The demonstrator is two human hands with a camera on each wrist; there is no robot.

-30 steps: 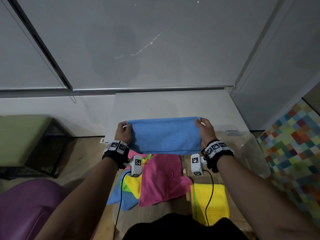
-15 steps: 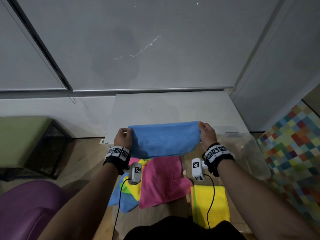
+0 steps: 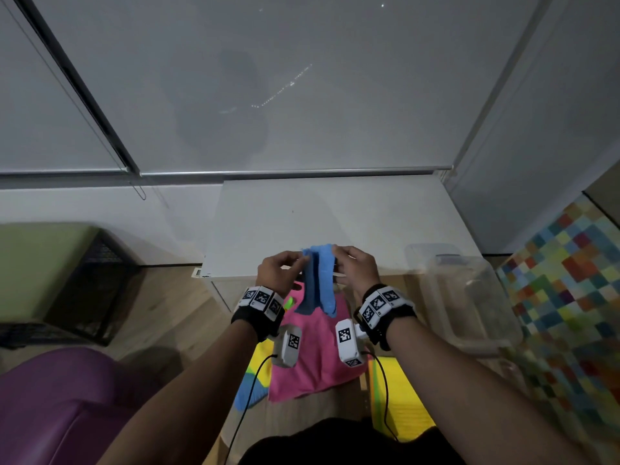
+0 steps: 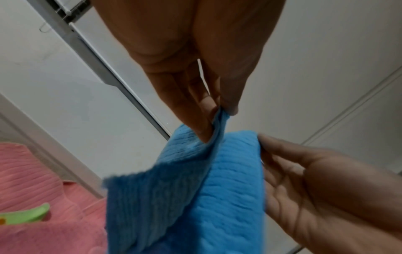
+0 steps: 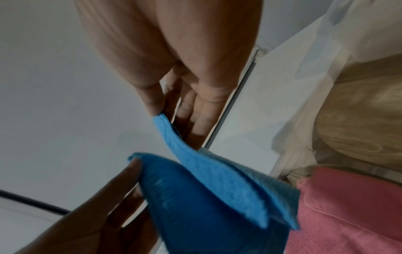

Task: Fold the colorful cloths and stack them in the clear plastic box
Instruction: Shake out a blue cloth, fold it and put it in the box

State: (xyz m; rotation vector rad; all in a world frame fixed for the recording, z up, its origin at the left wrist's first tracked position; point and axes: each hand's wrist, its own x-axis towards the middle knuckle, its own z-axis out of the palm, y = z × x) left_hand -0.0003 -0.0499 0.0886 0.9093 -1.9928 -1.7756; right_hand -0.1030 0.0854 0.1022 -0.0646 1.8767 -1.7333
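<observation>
Both hands, the left hand and right hand, pinch the blue cloth's top corners together; soft, limp, probably light, best held by its corners.

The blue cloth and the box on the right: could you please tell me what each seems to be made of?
Blue cloth: soft, matte ribbed knit, probably microfibre; it drapes limply from both hands and its cut edge looks fuzzy. Clear plastic box: seemingly thin, glossy, see-through plastic; the wooden floor shows through its walls.
</observation>
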